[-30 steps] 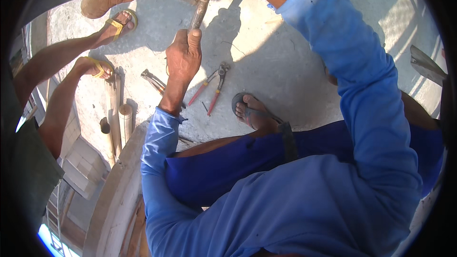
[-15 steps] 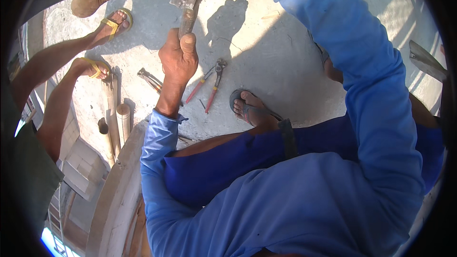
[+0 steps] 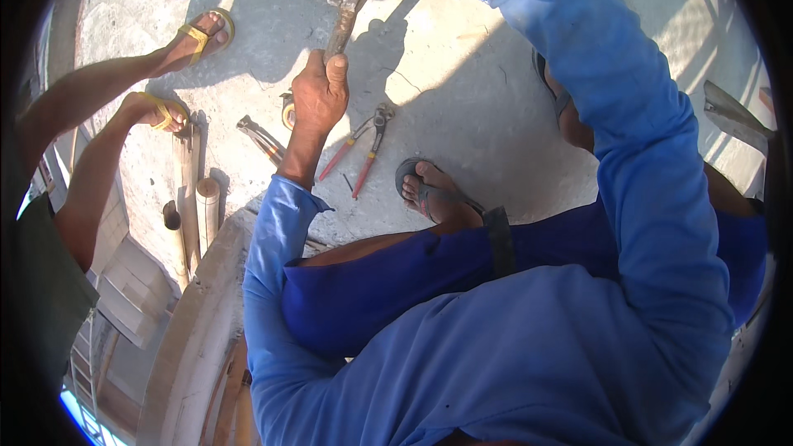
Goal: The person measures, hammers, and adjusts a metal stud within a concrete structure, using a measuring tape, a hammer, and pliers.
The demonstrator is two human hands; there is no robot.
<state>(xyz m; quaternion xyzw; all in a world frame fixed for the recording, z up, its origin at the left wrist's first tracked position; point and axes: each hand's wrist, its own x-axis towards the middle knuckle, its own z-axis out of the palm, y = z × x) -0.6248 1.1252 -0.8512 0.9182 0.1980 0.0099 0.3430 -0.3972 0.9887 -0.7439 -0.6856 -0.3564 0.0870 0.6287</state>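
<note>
L hand is staying clamped on the handle of the rusty hatchet. Vs 1 s ago its head is tilting further right, twd the top edge, so a chop looks to be winding up. R hand is out of frame past the blue sleeve, can't tell its state. Red-handled pincers are lying on the concrete floor, unmoved.

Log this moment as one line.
left hand: grips hammer handle, raised | right hand: out of view | pliers: on concrete floor
</note>
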